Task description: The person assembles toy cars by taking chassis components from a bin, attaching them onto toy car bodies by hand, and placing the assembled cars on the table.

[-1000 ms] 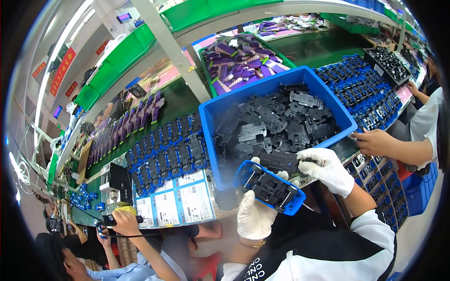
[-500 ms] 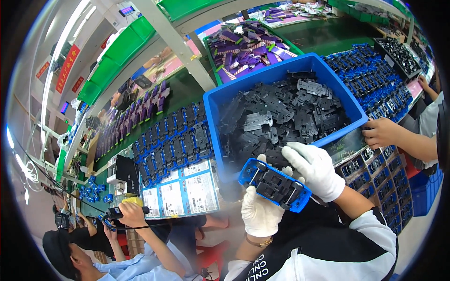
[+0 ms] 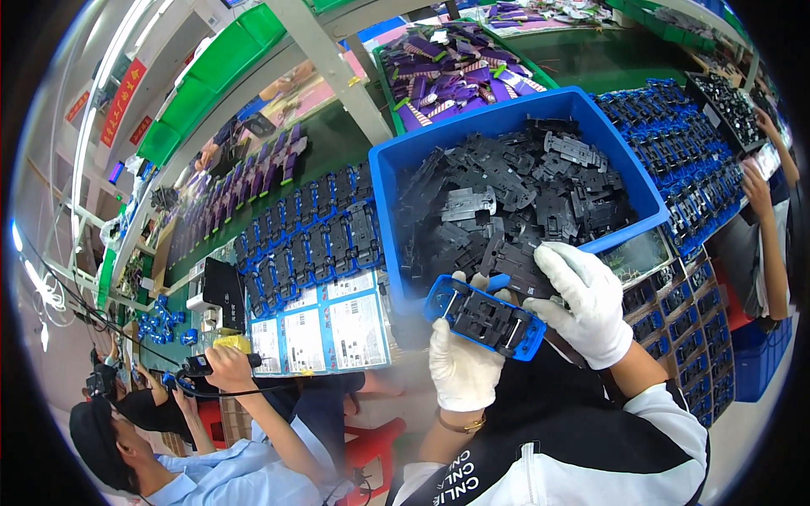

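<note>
My left hand (image 3: 462,371), in a white glove, grips a blue toy car body (image 3: 533,339) from below. The car is upside down, its black underside with wheel axles (image 3: 485,317) facing up. Just beyond it, my gloved right hand (image 3: 584,305) pinches a black plastic chassis plate (image 3: 513,263) between fingers and thumb, at the near rim of a blue bin (image 3: 391,244). Loose black chassis plates (image 3: 498,181) fill the bin. A small strip of blue shows between the car and the held plate; I cannot make out what it belongs to.
Rows of blue-and-black toy cars (image 3: 312,244) lie left of the bin, more (image 3: 671,156) to its right. Purple parts fill a green tray (image 3: 540,80) behind. A co-worker at left holds a black tool (image 3: 198,365). Partitioned boxes (image 3: 688,337) stand at right; another person's arms reach in there.
My right hand has shifted slightly right, and the chassis plate now shows more clearly beyond the car. The car in my left hand has moved slightly left and up. The co-worker's hands at right have moved.
</note>
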